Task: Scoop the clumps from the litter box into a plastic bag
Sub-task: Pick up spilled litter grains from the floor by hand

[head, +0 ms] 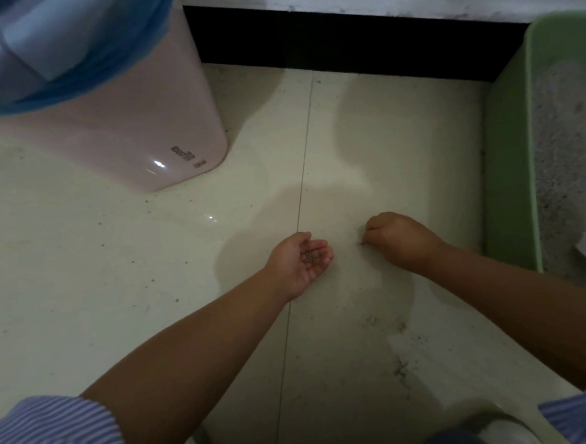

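Grey litter grains (308, 256) lie in the cupped, palm-up left hand (301, 260), its fingers open. Just beside it, the right hand (400, 239) pinches its fingertips (366, 239) together on the tile floor (116, 267); what they grip is too small to tell. At the right edge stands the green litter box (511, 160), its long side running toward the wall. A blue plastic bag (79, 63) lines the pink bin (135, 128) at upper left.
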A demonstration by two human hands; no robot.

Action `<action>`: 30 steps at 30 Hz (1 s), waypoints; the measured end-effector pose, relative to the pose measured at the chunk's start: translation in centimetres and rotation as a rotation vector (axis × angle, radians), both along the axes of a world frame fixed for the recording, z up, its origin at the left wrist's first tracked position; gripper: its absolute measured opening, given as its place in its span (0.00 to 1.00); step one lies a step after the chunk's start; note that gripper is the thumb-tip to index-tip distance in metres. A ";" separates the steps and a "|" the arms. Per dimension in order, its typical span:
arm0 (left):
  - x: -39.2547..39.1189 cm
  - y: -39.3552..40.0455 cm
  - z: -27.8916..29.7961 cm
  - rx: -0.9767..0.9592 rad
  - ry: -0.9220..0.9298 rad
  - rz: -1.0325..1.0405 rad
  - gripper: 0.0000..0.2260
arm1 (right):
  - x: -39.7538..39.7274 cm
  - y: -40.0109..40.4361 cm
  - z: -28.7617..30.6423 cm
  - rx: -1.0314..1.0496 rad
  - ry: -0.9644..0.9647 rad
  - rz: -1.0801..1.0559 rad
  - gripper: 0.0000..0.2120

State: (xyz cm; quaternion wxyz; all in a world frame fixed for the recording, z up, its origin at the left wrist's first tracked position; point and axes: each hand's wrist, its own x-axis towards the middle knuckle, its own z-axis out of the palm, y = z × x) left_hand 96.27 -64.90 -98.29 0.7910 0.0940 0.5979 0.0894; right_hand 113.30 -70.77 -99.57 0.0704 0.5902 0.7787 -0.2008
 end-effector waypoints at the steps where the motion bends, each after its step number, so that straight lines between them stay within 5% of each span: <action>1: 0.0 0.0 0.0 -0.001 0.002 0.002 0.17 | -0.2 0.1 0.2 0.019 -0.015 -0.002 0.03; 6: 0.0 0.3 0.1 -0.004 0.001 0.009 0.18 | -0.5 0.8 -0.3 0.021 -0.052 0.014 0.10; 10: 0.0 0.4 0.3 -0.006 -0.010 0.022 0.17 | -1.0 1.0 0.4 -0.188 -0.065 -0.217 0.13; 14: -0.3 0.3 0.1 -0.003 -0.008 0.036 0.17 | -1.6 0.4 0.4 -0.149 -0.001 -0.467 0.12; 20: -0.4 0.0 0.3 -0.014 -0.016 0.054 0.17 | -1.0 -0.1 1.2 0.028 0.548 -1.210 0.07; 22: -0.3 0.0 0.3 -0.022 -0.023 0.038 0.17 | -1.6 0.0 2.3 -0.097 0.880 -1.232 0.14; 24: 0.1 0.1 0.4 -0.029 -0.037 0.000 0.17 | -2.6 0.0 3.3 -0.278 1.007 -1.060 0.12; 27: 0.6 0.2 0.5 -0.043 -0.039 -0.063 0.18 | -2.0 -0.5 3.1 -0.227 0.896 -1.060 0.09; 30: 0.5 0.4 0.4 -0.043 -0.033 -0.053 0.18 | 0.0 -0.9 2.0 -0.107 0.431 -0.907 0.10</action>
